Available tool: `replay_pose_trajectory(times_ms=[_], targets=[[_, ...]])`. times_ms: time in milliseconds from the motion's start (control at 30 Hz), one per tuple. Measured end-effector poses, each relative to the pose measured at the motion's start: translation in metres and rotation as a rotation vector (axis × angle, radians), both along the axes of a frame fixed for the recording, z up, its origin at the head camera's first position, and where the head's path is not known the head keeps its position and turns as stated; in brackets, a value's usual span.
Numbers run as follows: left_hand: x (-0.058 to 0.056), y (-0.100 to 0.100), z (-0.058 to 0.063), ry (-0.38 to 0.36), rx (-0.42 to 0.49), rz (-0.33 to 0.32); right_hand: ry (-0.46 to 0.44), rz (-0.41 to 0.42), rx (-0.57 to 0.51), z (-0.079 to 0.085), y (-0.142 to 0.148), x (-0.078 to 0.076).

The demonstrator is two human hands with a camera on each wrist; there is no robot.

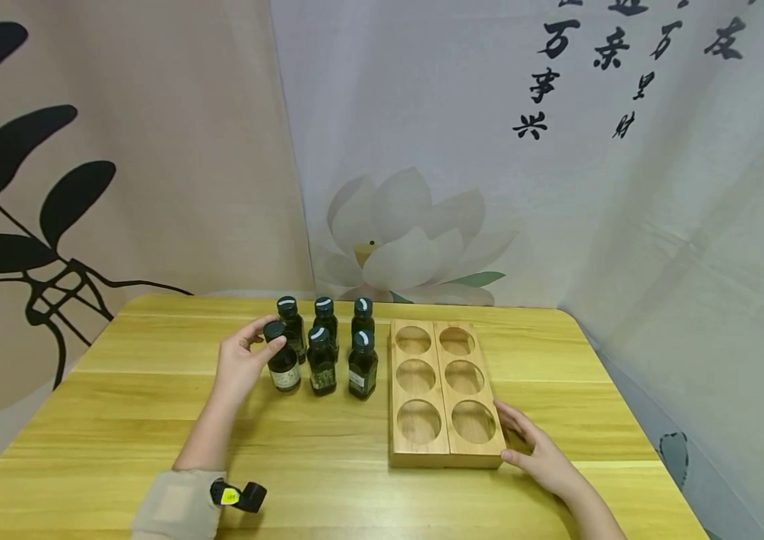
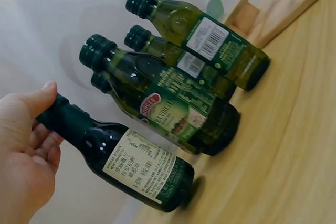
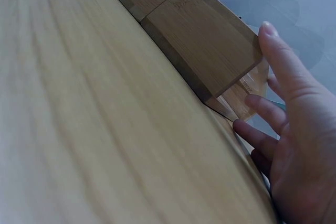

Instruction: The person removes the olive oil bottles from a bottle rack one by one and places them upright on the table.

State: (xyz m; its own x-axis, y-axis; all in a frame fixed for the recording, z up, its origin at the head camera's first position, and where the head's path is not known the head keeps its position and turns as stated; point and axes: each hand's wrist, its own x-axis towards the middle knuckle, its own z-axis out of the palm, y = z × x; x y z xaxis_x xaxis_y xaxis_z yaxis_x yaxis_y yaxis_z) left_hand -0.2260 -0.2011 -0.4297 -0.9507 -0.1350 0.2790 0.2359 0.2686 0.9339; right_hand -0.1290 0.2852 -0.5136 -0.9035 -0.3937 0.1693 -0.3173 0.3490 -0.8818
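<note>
My left hand [image 1: 241,360] pinches the dark cap of a small olive oil bottle [image 1: 284,373], the front-left one of a group. In the left wrist view this dark green bottle [image 2: 131,156] shows a cream label, and a shadow lies by its base; whether it touches the table is unclear. Several similar green bottles [image 1: 322,367] stand upright close to its right. My right hand [image 1: 543,457] rests against the right side of a wooden holder [image 1: 445,450] near its front corner. In the right wrist view its thumb is extended by the holder's corner [image 3: 210,40], fingers along the side.
The holder has two joined rows of round holes, with no bottles in them, and stands right of the bottles. Under everything is a yellow wood-grain table [image 1: 328,480]. Behind it hangs a printed cloth [image 1: 422,150] with a lotus and dark lettering.
</note>
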Motion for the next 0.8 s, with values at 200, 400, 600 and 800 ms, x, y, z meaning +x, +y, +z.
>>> replay_pose_trajectory(times_ms=[200, 400, 600, 800], targets=[[-0.001, -0.001, -0.009, -0.01, -0.034, 0.021, -0.006, 0.002, 0.001, 0.0, 0.0, 0.001], [-0.003, -0.001, -0.013, -0.009, -0.023, 0.043, 0.007, -0.004, 0.001, 0.001, -0.001, 0.0], [-0.003, 0.001, -0.012, -0.014, -0.009, 0.04, 0.008, 0.002, 0.0, 0.002, 0.002, -0.001], [-0.003, -0.001, -0.008, -0.066, -0.05, 0.006, -0.006, -0.012, -0.032, 0.009, 0.004, -0.001]])
